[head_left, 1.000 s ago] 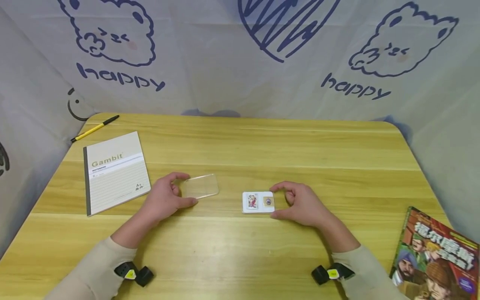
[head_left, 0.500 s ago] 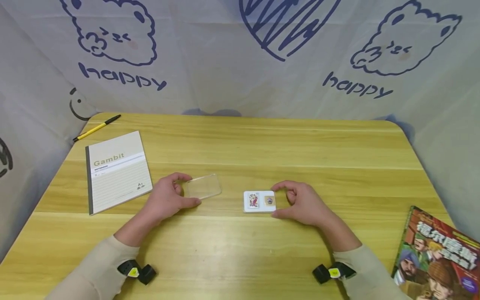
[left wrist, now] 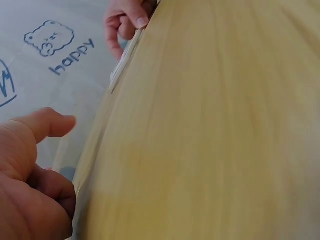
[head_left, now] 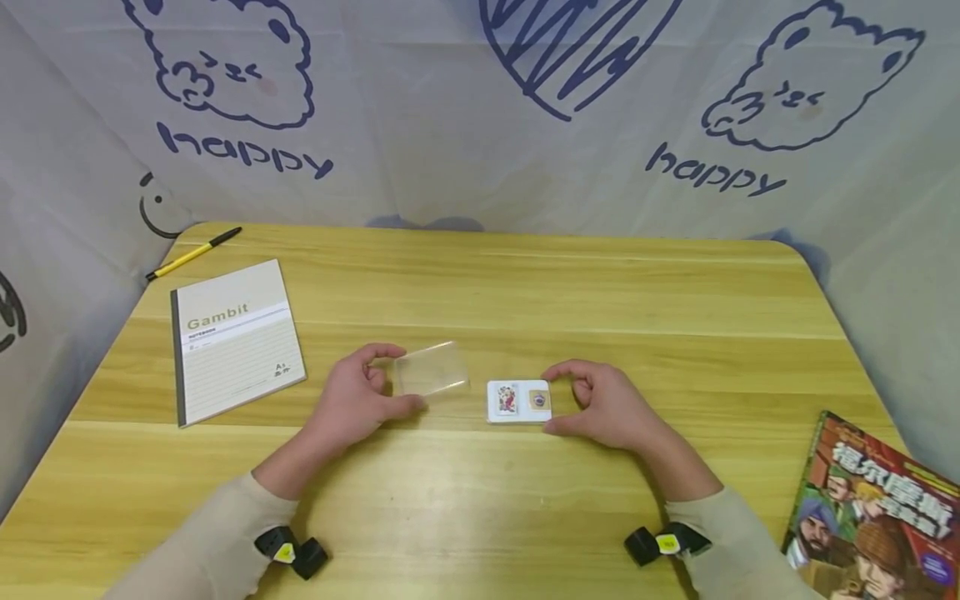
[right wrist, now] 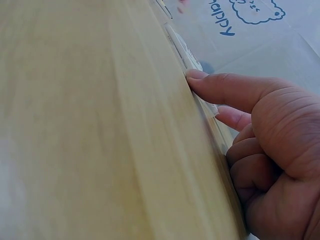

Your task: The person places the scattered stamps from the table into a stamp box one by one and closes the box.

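Observation:
In the head view my left hand (head_left: pixel 358 390) pinches a clear, flat plastic lid (head_left: pixel 431 371) between thumb and forefinger. The lid is slightly tilted, left of a small white box (head_left: pixel 523 402) lying on the table. Inside the box sit a tiny playing card deck (head_left: pixel 507 400) with a colourful figure and a tan square piece (head_left: pixel 539 400) with a dark round mark. My right hand (head_left: pixel 603 407) grips the box's right end, thumb at the near edge and forefinger at the far one. In the right wrist view, the thumb (right wrist: pixel 220 87) presses the box's edge.
A Gambit notebook (head_left: pixel 240 342) lies at the left, with a yellow and black pen (head_left: pixel 193 254) behind it. An illustrated book (head_left: pixel 873 517) is at the right front. A white cloth (head_left: pixel 450 167) with drawings hangs behind the wooden table (head_left: pixel 480 517).
My left hand has moved right with the clear lid, bringing it nearer the white box and tilting it a little. My right hand and the box stay nearly still.

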Tool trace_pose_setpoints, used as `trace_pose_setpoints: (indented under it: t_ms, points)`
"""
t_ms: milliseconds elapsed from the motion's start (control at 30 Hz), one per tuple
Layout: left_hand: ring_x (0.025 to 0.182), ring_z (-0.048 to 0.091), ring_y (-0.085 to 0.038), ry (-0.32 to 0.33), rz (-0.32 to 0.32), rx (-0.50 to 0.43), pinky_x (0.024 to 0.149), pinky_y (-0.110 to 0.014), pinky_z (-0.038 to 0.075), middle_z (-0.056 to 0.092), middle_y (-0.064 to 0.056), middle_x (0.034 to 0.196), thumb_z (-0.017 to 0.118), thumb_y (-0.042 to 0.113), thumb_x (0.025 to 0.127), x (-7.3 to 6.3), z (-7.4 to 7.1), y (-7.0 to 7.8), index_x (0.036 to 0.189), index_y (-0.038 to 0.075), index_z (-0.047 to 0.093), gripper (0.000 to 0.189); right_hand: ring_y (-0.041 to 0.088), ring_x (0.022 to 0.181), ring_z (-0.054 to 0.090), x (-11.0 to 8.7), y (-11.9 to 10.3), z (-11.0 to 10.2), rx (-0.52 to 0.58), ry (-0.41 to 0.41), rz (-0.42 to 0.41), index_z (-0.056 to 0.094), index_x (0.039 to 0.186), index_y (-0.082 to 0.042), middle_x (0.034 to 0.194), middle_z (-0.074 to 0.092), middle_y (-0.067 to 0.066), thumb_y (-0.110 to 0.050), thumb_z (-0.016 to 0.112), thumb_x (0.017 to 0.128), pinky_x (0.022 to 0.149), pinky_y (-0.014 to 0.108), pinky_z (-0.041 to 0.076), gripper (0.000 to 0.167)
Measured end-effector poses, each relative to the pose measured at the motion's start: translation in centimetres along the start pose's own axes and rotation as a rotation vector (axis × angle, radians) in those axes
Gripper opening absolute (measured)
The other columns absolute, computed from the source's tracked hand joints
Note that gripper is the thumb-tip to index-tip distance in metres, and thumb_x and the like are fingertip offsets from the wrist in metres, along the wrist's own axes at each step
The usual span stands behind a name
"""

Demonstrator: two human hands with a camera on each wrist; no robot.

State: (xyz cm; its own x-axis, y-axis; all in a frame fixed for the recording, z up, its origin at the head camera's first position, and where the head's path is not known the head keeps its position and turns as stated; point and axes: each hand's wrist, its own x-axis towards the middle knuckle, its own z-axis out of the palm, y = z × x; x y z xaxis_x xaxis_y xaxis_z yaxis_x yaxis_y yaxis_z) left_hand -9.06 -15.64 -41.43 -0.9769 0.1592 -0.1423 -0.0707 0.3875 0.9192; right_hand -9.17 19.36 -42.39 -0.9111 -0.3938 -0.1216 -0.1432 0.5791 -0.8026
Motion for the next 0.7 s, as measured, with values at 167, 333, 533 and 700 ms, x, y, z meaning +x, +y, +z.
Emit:
trace_pose_setpoints:
  t_ms: [167,333,533,700]
  points:
    - [0.051,0.028,-0.012,0.004,0.031,-0.029,0.047,-0.026,0.031,0.030,0.003,0.059,0.091,0.009,0.072,0.2,1.3,0.5,0.127,0.004,0.057,0.065,0.010,0.050,0.026,0.0,-0.1,0.0,0.009,0.000,0.003,0.067,0.122,-0.014,0.056,0.027,-0.008,-0.022,0.093,0.070,0.063,0.030,0.039,0.058]
    - [0.051,0.029,-0.013,-0.025,0.047,-0.066,0.049,-0.027,0.032,0.030,0.003,0.059,0.090,0.007,0.072,0.3,2.7,1.1,0.127,0.003,0.057,0.065,0.010,0.050,0.027,0.0,0.0,-0.1,0.011,0.000,0.003,0.067,0.122,-0.014,0.056,0.028,-0.008,-0.022,0.093,0.070,0.062,0.029,0.039,0.059]
    - [0.052,0.029,-0.013,-0.051,0.075,-0.094,0.052,-0.027,0.036,0.030,0.003,0.059,0.090,0.004,0.070,0.5,4.5,1.7,0.127,0.003,0.057,0.066,0.010,0.050,0.027,0.0,0.0,-0.1,0.012,0.001,0.004,0.067,0.122,-0.014,0.056,0.028,-0.007,-0.022,0.093,0.070,0.063,0.030,0.039,0.058]
    - [0.053,0.029,-0.013,-0.048,0.107,-0.081,0.052,-0.026,0.034,0.029,0.004,0.058,0.090,0.001,0.068,0.5,6.0,2.1,0.125,0.002,0.058,0.065,0.010,0.050,0.026,0.1,0.0,0.0,0.009,-0.003,0.001,0.067,0.121,-0.014,0.056,0.028,-0.008,-0.024,0.093,0.071,0.065,0.031,0.041,0.058]
